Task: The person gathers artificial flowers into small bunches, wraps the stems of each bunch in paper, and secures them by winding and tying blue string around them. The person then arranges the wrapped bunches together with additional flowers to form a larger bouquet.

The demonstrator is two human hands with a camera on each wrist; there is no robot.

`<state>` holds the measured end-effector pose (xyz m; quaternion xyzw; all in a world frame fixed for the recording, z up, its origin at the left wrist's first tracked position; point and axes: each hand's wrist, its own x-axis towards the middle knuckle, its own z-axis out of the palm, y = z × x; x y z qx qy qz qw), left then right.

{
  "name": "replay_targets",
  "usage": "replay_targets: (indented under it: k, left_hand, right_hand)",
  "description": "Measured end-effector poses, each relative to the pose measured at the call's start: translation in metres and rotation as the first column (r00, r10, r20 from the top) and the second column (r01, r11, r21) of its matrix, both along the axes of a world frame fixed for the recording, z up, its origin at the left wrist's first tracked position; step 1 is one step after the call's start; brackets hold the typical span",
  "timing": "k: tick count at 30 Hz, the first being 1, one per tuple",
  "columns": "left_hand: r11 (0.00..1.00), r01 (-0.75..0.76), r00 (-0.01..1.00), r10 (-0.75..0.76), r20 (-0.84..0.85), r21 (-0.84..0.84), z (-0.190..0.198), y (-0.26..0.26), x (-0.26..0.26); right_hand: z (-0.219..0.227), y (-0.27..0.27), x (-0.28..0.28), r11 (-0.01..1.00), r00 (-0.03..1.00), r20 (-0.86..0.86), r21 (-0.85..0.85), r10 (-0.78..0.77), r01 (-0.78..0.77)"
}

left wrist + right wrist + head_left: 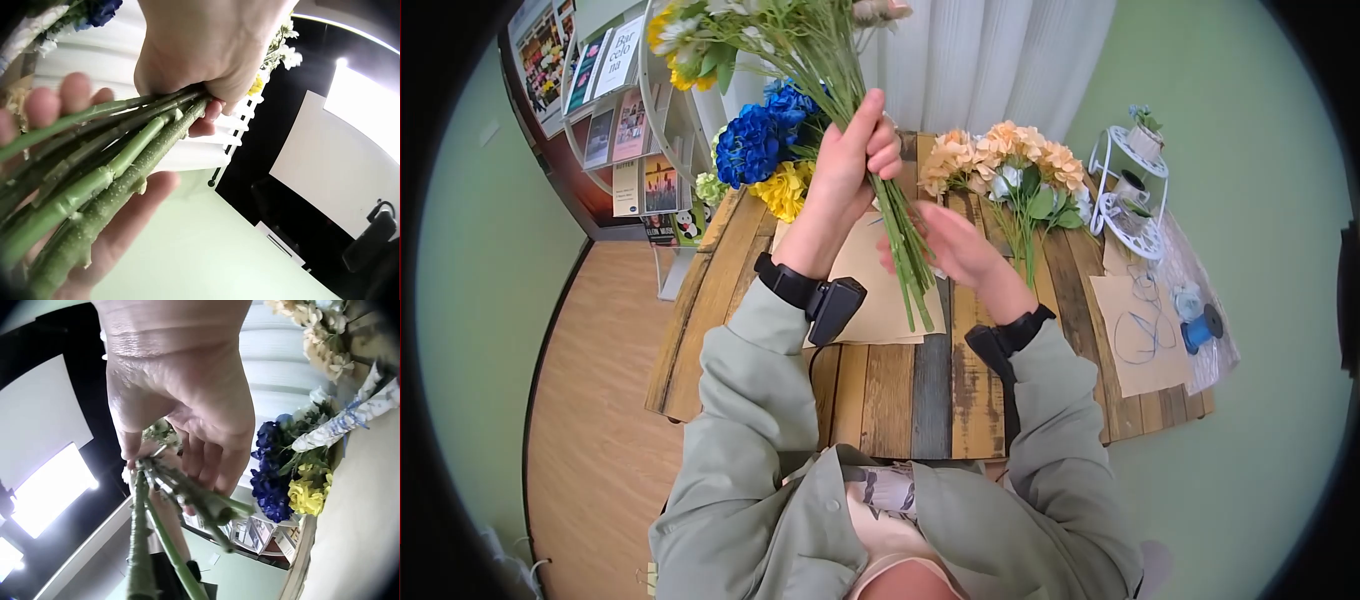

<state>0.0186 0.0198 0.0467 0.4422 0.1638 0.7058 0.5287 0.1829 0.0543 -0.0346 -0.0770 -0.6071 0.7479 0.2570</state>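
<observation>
My left hand grips a bunch of long green flower stems, raised above the table. Yellow and white flowers spread from the bunch at the upper left of the head view. Below that grip, my right hand is beside the lower stems, its fingers and thumb spread around them without closing. The left wrist view shows the right thumb straight along one side of the stems. Cut stem ends point toward the camera in the right wrist view. Brown paper sheets lie beneath the hands.
Blue flowers and yellow flowers lie at the back left of the wooden table. Peach flowers are at the back right. Rightward stand a white tiered rack, a blue spool and a paper sheet with blue cord.
</observation>
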Motion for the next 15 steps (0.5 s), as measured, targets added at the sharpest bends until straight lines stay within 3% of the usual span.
replay_targets:
  k: [1,3,5,7,9,10,12,15]
  left_hand:
    - [1.0,-0.012,1.0,0.012,-0.004,0.025,0.003,0.0,-0.002]
    - [0.999,-0.028,0.999,0.026,0.044,0.044,0.008,-0.001,-0.003]
    - [0.988,-0.151,0.988,0.15,0.026,0.038,0.01,-0.003,-0.002]
    - [0.978,-0.204,0.979,0.203,0.01,0.044,0.011,-0.005,-0.001]
    - [0.967,-0.252,0.968,0.252,-0.011,0.046,0.01,-0.007,0.002]
    - [0.96,-0.274,0.961,0.275,-0.01,0.053,0.009,-0.008,0.005]
    - [0.953,-0.297,0.954,0.298,-0.01,0.061,0.01,-0.011,0.006]
    - [0.937,-0.335,0.94,0.34,-0.037,0.098,0.012,-0.015,0.003]
  right_hand:
    - [-0.011,0.003,0.004,0.976,0.998,-0.019,-0.213,0.053,-0.056]
    - [-0.024,-0.003,0.008,0.977,0.998,0.042,-0.213,0.042,-0.032]
    - [-0.033,-0.012,0.011,0.932,0.983,-0.096,-0.314,0.158,-0.18]
    - [-0.032,-0.032,0.003,0.919,0.99,-0.121,-0.376,0.073,-0.114]
    - [-0.03,-0.05,-0.009,0.755,0.947,-0.095,-0.631,-0.306,0.181]
    - [-0.032,-0.053,-0.014,0.751,0.946,-0.095,-0.634,-0.309,0.182]
    - [-0.034,-0.055,-0.021,0.606,0.886,-0.169,-0.782,-0.432,0.146]
    - [-0.03,-0.054,-0.028,0.548,0.834,-0.251,-0.833,-0.491,0.072]
